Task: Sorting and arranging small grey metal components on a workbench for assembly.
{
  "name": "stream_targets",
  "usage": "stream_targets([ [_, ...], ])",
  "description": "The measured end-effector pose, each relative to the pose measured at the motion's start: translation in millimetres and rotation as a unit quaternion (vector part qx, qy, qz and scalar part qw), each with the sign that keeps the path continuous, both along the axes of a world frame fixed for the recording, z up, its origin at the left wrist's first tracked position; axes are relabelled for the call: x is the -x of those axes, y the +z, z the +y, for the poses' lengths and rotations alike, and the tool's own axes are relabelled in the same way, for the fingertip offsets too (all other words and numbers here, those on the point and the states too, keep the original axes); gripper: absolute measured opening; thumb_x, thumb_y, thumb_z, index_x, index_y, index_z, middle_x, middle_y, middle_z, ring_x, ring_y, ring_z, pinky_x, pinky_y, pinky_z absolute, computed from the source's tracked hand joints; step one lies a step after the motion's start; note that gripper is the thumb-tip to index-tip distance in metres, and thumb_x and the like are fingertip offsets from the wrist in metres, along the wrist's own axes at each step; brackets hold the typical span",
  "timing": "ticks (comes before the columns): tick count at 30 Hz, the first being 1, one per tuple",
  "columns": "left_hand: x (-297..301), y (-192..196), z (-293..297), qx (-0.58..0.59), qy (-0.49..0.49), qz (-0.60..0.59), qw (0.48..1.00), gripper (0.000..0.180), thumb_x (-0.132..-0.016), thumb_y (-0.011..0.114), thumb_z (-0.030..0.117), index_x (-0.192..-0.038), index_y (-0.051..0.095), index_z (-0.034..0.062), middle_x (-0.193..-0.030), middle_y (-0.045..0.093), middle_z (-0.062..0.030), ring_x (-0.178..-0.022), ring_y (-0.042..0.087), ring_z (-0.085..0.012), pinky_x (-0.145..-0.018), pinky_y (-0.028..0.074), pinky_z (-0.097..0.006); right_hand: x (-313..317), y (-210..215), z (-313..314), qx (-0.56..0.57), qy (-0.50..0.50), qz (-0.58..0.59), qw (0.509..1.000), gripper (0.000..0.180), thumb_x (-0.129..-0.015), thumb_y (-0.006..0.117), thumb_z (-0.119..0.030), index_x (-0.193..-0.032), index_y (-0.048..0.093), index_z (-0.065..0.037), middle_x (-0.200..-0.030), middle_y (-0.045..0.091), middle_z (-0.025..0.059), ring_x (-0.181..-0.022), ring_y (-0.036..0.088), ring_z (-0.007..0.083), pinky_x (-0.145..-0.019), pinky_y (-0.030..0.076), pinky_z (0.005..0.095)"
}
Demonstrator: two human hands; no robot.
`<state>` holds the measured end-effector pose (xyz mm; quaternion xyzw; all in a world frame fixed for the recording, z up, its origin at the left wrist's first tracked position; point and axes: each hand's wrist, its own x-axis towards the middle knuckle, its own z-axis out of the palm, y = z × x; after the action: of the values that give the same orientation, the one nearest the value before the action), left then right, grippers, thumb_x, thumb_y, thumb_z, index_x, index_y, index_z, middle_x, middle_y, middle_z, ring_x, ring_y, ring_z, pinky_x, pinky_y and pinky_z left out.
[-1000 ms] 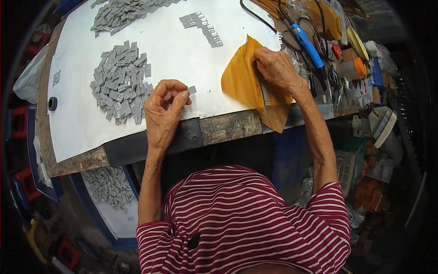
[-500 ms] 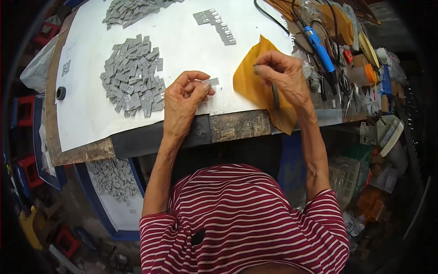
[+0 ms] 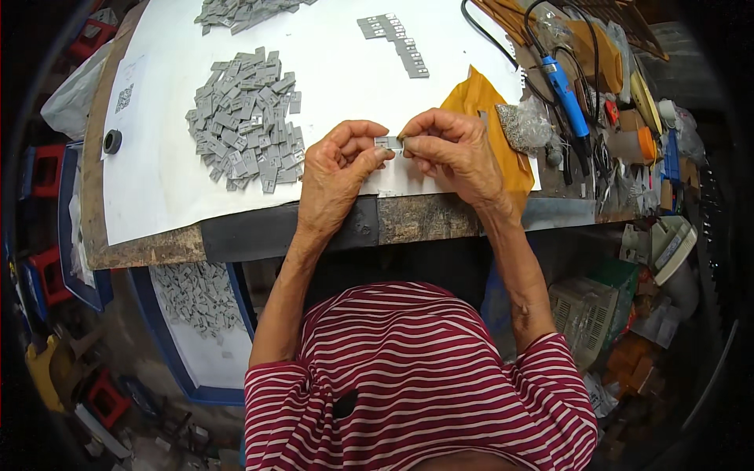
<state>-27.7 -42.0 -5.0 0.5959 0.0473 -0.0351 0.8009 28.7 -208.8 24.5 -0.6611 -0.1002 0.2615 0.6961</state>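
Note:
Between thumb and fingers, my left hand [image 3: 334, 177] pinches a small flat grey plate [image 3: 387, 143] just above the white-covered table, near its front edge. At the plate's right end is my right hand [image 3: 463, 157], thumb and forefinger pressed together. Whatever tiny part may be in that pinch is too small to make out. Left of my hands lies a heap of similar grey plates [image 3: 243, 125]. Farther off, several plates are laid side by side in a stepped row [image 3: 397, 45]. A yellow-orange paper sheet or envelope [image 3: 510, 169] lies partly behind my right hand.
A clear bag of tiny metal parts [image 3: 525, 129] rests on the yellow paper. Beyond it lies a blue corded power screwdriver [image 3: 565, 98] among clutter. Another grey heap [image 3: 243, 14] is at the far edge, a black ring [image 3: 112, 142] at left. Below the table stands a blue-rimmed tray [image 3: 216, 388].
My right hand has come left from above the yellow paper to the grey plate's right end. The left hand still holds the plate. The whole view has shifted slightly.

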Motion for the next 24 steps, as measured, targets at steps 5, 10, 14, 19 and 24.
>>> stream_targets([
  [5,1,1,-4,-0.017,0.02,-0.032,0.999,0.021,-0.084,0.054,0.005,-0.104,0.057,-0.0019,-0.084,0.063,-0.0069,-0.077,0.06,-0.0092,-0.069,0.049,-0.02,8,-6,3,-0.049,-0.007,0.051,0.997,0.01,-0.079,0.06,-0.005,-0.087,0.061,0.001,-0.07,0.059,0.0027,-0.055,0.051,0.005,-0.049,0.041,0.0161],
  [10,2,0,-8,-0.068,0.026,-0.059,0.996,0.022,-0.087,0.051,0.005,-0.107,0.058,0.0011,-0.083,0.061,-0.0048,-0.074,0.058,-0.0085,-0.069,0.048,-0.02,19,-16,7,-0.081,-0.015,0.101,0.991,0.011,-0.078,0.061,-0.005,-0.086,0.061,0.001,-0.069,0.059,0.0025,-0.054,0.051,0.0049,-0.048,0.04,0.0158],
  [14,2,2,-12,-0.069,0.061,-0.04,0.995,0.025,-0.088,0.048,0.006,-0.11,0.058,0.0023,-0.075,0.057,-0.0023,-0.064,0.052,-0.0062,-0.059,0.045,-0.019,22,-17,6,-0.09,-0.015,0.103,0.991,0.011,-0.077,0.061,-0.004,-0.086,0.061,0.002,-0.069,0.059,0.003,-0.054,0.051,0.0052,-0.047,0.039,0.016],
  [19,4,1,-14,0.017,0.07,-0.03,0.997,0.02,-0.088,0.047,0.004,-0.105,0.052,-0.0047,-0.072,0.055,-0.0043,-0.059,0.053,-0.0057,-0.053,0.043,-0.017,21,-11,4,-0.116,-0.041,0.119,0.985,0.015,-0.078,0.058,-0.003,-0.091,0.059,0.004,-0.069,0.057,0.0044,-0.054,0.049,0.0059,-0.048,0.036,0.0159],
  [24,2,-2,-9,0.008,0.031,-0.003,0.999,0.016,-0.087,0.051,0.006,-0.099,0.055,-0.0042,-0.073,0.057,-0.0037,-0.058,0.052,-0.0047,-0.051,0.042,-0.016,20,-10,1,-0.103,-0.065,0.105,0.987,0.016,-0.078,0.058,-0.002,-0.092,0.06,0.004,-0.07,0.058,0.0045,-0.055,0.048,0.005,-0.048,0.035,0.015],
])
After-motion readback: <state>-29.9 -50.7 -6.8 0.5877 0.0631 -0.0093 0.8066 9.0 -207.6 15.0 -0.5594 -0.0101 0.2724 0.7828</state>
